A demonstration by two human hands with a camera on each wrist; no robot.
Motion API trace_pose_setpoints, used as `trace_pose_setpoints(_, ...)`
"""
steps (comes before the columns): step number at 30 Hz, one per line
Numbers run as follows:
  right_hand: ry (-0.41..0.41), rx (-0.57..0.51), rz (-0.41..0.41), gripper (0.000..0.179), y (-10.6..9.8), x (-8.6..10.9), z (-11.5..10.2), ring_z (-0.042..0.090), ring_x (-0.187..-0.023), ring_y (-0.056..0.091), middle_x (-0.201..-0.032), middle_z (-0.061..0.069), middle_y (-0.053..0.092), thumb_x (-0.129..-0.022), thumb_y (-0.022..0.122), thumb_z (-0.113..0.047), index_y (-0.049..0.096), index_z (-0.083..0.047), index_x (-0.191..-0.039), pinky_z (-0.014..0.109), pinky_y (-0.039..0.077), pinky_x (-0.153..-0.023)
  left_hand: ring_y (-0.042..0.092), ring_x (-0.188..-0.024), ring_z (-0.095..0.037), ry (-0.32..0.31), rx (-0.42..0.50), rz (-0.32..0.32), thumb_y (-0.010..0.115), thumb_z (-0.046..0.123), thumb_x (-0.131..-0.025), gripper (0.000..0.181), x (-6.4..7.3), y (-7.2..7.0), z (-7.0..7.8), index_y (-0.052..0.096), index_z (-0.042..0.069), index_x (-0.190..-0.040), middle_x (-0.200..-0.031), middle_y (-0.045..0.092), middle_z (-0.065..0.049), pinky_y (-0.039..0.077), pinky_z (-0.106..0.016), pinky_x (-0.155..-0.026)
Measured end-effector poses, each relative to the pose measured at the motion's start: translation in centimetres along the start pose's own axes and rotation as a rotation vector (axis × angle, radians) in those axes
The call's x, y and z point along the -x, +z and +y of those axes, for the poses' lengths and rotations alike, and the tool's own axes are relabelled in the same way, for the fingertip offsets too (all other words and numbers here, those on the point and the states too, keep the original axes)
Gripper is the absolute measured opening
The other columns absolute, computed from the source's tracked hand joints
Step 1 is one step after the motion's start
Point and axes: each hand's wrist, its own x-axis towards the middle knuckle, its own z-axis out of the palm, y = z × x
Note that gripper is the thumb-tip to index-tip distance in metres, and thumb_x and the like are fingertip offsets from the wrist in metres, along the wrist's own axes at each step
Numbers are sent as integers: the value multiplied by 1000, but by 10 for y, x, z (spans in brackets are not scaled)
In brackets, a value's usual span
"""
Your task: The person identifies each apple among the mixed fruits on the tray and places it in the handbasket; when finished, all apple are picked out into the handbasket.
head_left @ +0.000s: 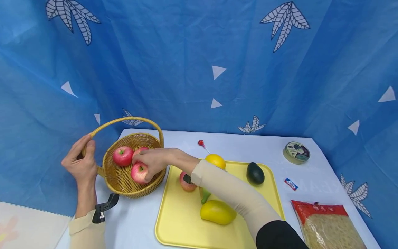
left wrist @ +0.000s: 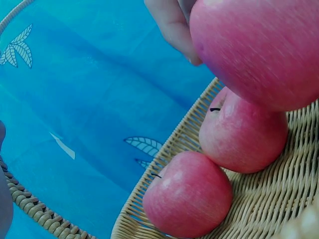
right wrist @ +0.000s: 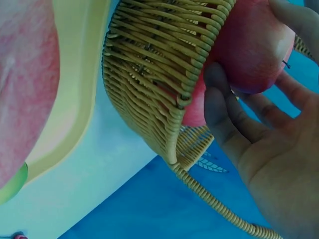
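Observation:
My left hand (head_left: 81, 162) grips the handle of a round wicker basket (head_left: 107, 162) at the left of the table. Inside the basket lie two red apples, one on the left (head_left: 122, 156) and one behind my right hand, partly hidden. My right hand (head_left: 155, 159) reaches into the basket and holds a third apple (head_left: 139, 173), thumb and fingers around its side. In the right wrist view this apple (right wrist: 254, 47) is at the basket's rim. The left wrist view shows it (left wrist: 259, 50) above the two resting apples (left wrist: 189, 194).
A yellow tray (head_left: 174, 228) beside the basket bears a mango (head_left: 218, 212), an avocado (head_left: 255, 174), a yellow round fruit (head_left: 216, 160) and a pinkish fruit (head_left: 186, 185). Around it are a lollipop (head_left: 201, 143), a tin (head_left: 296, 153), a small wrapped candy (head_left: 291, 184) and a red-topped bag (head_left: 329, 224).

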Motion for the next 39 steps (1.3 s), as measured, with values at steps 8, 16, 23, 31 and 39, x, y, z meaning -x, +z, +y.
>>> trace_pose_setpoints(8, 17, 2, -49, 64, 11, -9, -3, -1, -111, 46, -126, -15, 49, -84, 79, -41, 46, -32, -138, 15, 39, -97, 72, -89, -13, 5, 8, 3, 75, -8, -83, 16, 0, 0, 0, 77, -9, -99, -102, 76, -18, 53, -17, -80)
trace_pose_setpoints(16, 8, 45, -79, 61, 23, -16, -3, 1, -109, 49, -130, -15, 49, -89, 75, -39, 44, -30, -141, 15, 41, -96, 72, -91, -13, 3, -7, 1, 75, -7, -83, 16, 0, -2, 0, 76, -10, -99, -102, 76, -17, 53, -17, -81)
trace_pose_setpoints(23, 5, 70, -91, 60, 26, -17, -1, 0, -117, 47, -128, -14, 53, -90, 74, -38, 47, -28, -142, 14, 37, -102, 71, -91, -12, 4, -8, -1, 75, -6, -84, 16, 1, -1, 0, 76, -10, -99, -102, 76, -16, 53, -17, -81)
trace_pose_setpoints(31, 78, 34, -120, 62, 21, -10, 1, 3, -116, 48, -131, -18, 52, -90, 75, -40, 48, -40, -145, 20, 41, -102, 72, -92, -11, 8, -14, -3, 75, -8, -83, 16, -1, 0, 0, 77, -9, -98, -102, 77, -16, 53, -17, -81)
trace_pose_setpoints(39, 57, 17, -63, 60, 23, -12, 0, 2, -108, 51, -123, -18, 56, -89, 75, -43, 49, -41, -143, 18, 42, -98, 72, -91, -13, 2, 8, 12, 77, -4, -83, 16, 0, 0, 1, 76, -11, -98, -101, 76, -17, 53, -17, -80)
